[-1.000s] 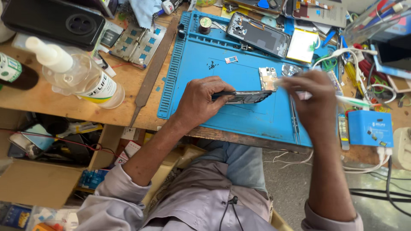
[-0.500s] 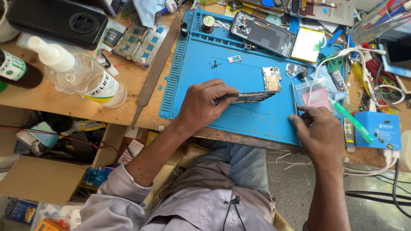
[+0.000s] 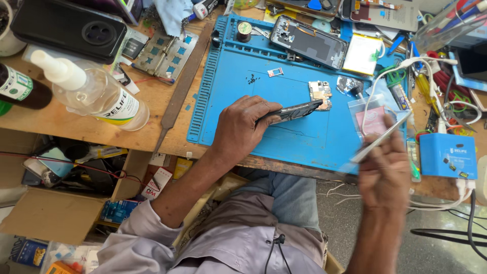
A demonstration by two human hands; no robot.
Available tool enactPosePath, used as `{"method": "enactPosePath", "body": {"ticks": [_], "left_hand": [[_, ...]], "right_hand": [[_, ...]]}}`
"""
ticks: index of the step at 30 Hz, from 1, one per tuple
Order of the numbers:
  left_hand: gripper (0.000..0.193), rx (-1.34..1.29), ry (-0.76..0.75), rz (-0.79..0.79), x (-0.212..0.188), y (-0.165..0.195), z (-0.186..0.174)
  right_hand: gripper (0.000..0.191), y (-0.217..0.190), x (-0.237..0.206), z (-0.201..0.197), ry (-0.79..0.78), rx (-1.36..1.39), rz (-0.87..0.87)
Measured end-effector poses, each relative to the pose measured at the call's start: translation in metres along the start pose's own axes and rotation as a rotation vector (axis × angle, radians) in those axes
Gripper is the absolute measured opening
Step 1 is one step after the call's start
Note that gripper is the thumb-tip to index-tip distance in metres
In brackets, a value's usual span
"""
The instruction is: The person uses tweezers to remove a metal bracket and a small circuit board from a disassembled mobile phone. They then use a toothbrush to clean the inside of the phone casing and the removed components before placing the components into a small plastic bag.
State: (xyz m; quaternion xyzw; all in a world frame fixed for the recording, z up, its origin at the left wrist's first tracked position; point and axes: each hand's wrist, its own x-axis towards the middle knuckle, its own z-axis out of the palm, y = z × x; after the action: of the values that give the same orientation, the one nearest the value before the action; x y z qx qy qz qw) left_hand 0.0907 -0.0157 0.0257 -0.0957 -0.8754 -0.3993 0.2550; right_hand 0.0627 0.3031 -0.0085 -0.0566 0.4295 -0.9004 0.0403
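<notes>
My left hand (image 3: pixel 242 127) grips a dark phone part (image 3: pixel 294 111), held on edge just above the blue work mat (image 3: pixel 243 96). My right hand (image 3: pixel 386 172) is raised off the mat's right front corner and holds a thin metal tool (image 3: pixel 378 143), blurred, pointing up and right. A small circuit board (image 3: pixel 320 94) lies on the mat just beyond the phone part. An opened phone body (image 3: pixel 308 41) rests at the mat's far edge. Tiny screws (image 3: pixel 251 79) sit on the mat.
A clear squeeze bottle (image 3: pixel 96 94) and a dark bottle (image 3: pixel 23 89) lie on the wooden bench at left, near a black phone (image 3: pixel 68 30). A blue box (image 3: pixel 448 156) with cables stands at right. A metal file (image 3: pixel 178 94) lies beside the mat. Clutter fills shelves below.
My right hand has pulled back from the mat toward me and to the right, lifting the thin tool. My left hand has kept the phone part in place.
</notes>
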Motion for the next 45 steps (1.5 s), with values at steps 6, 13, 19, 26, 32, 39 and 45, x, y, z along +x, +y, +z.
{"method": "enactPosePath", "body": {"ticks": [6,13,19,26,32,39,45], "left_hand": [[0.022,0.012,-0.061,-0.010,-0.009,0.016,0.006],[0.025,0.043,-0.050,-0.020,-0.010,0.024,0.010],[0.032,-0.003,-0.060,-0.069,-0.008,0.024,0.010],[0.021,-0.157,-0.040,0.036,-0.004,0.011,0.011],[0.012,-0.332,-0.135,-0.153,-0.004,0.004,0.008],[0.048,-0.162,-0.018,-0.101,-0.014,0.021,0.012],[0.055,-0.456,0.131,-0.238,-0.043,0.062,0.043]], "right_hand": [[0.017,0.052,-0.012,0.042,-0.035,-0.053,-0.263],[0.017,0.066,-0.012,0.071,-0.022,-0.218,-0.383],[0.019,0.072,-0.018,0.069,-0.048,-0.260,-0.383],[0.015,0.072,-0.017,0.076,-0.019,-0.294,-0.271],[0.015,0.056,-0.004,0.057,-0.024,-0.003,-0.320],[0.019,0.062,-0.010,0.053,0.093,-0.227,-0.349],[0.026,0.069,-0.038,0.104,-0.076,-0.616,-0.293]]}}
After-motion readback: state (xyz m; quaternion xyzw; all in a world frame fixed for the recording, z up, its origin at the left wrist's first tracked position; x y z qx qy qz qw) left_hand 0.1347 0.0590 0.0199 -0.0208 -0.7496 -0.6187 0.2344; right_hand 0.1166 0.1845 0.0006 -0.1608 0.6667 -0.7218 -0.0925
